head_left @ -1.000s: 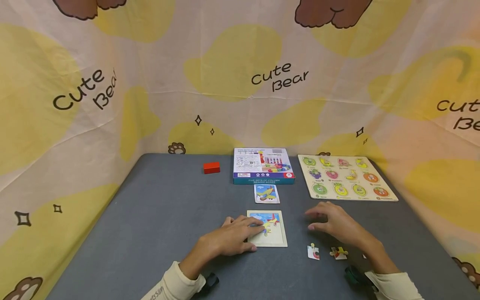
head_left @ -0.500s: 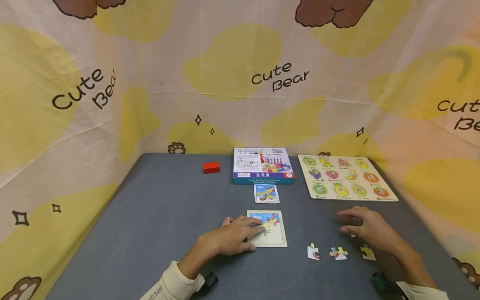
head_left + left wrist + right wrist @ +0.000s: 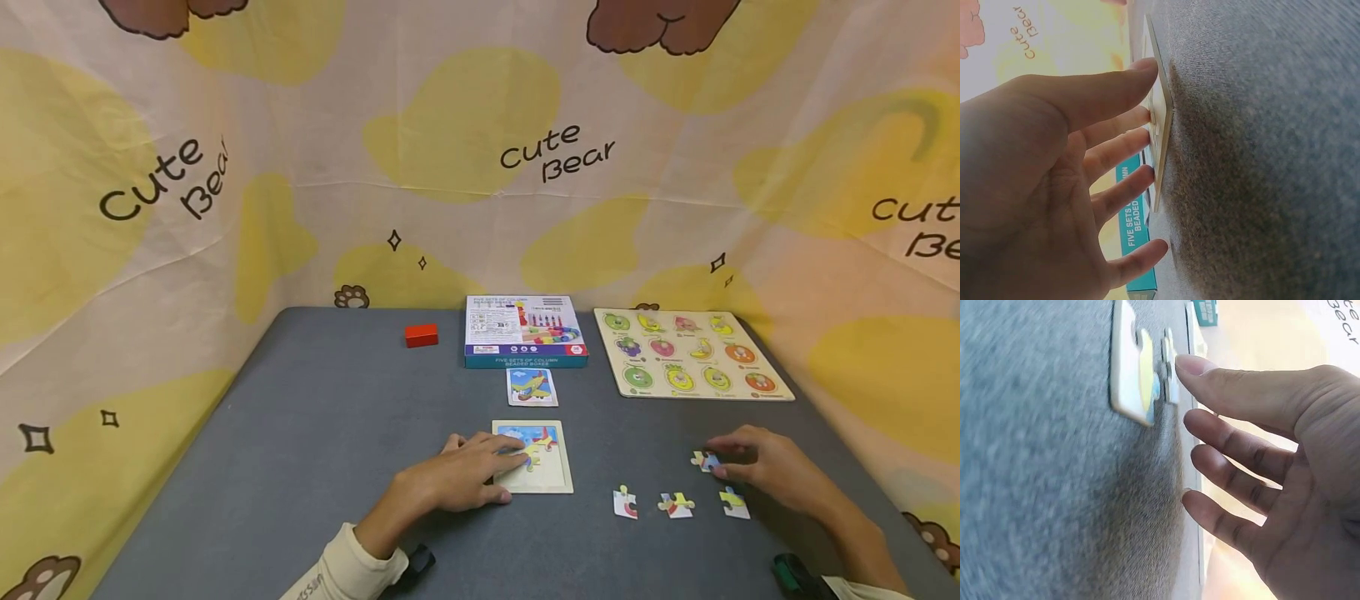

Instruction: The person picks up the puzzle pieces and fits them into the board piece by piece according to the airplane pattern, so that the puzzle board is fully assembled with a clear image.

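Note:
My left hand (image 3: 468, 473) rests on the left side of a small wooden puzzle tray (image 3: 557, 479), fingers stretched over the partly filled airplane picture. In the left wrist view the thumb (image 3: 1116, 94) lies against the tray's edge. My right hand (image 3: 780, 471) is at a jigsaw piece (image 3: 703, 461) that lies flat on the table, thumb and index finger beside it. Seen from the right wrist, the thumb tip is at that piece (image 3: 1169, 369), and the other fingers are loosely extended. Nearer lie three pieces: a white-and-red one (image 3: 625, 503), a yellow-and-red one (image 3: 677, 505) and a yellow one (image 3: 734, 503).
Behind the tray lies an airplane picture card (image 3: 532, 387), in front of a boxed bead set (image 3: 525, 332). A red block (image 3: 422, 335) sits to its left. A fruit puzzle board (image 3: 693, 354) lies at the back right. Printed cloth (image 3: 450, 167) hangs behind the grey table (image 3: 337, 400).
My right hand has moved right, away from the tray side, to the upper right jigsaw piece. The yellow piece, mostly covered before, is now in sight. My left hand has stayed on the tray.

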A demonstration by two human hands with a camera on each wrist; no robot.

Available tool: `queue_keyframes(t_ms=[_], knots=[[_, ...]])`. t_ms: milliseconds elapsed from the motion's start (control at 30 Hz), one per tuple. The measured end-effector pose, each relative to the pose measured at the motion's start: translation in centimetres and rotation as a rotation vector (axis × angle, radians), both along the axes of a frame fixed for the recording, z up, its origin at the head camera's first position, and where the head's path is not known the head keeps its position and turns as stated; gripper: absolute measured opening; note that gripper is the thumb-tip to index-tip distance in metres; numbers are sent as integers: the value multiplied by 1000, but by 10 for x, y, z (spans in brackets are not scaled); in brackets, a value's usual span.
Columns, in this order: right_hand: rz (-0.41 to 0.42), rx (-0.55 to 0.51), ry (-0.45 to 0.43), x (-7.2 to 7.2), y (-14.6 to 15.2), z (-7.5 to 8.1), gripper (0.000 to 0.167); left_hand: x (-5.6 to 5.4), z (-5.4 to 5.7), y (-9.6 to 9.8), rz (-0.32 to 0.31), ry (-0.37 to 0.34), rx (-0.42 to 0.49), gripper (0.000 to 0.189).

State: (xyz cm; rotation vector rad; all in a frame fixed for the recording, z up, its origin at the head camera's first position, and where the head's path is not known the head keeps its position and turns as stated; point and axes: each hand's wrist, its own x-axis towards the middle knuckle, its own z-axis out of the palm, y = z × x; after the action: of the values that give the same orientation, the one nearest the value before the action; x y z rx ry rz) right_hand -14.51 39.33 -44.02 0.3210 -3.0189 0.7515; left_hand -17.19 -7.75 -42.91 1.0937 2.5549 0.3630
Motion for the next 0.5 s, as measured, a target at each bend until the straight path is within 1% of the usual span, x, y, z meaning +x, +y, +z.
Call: queue_keyframes(t_ms=[100, 233, 500], knots=[[-9, 37, -18, 0, 3, 0, 32, 0, 0, 0, 0, -7, 3, 62], [-15, 58, -34, -1, 5, 0, 32, 0, 0, 0, -1, -16, 8, 62], [7, 36, -14, 1, 3, -2, 26, 0, 1, -1, 0, -23, 15, 63]])
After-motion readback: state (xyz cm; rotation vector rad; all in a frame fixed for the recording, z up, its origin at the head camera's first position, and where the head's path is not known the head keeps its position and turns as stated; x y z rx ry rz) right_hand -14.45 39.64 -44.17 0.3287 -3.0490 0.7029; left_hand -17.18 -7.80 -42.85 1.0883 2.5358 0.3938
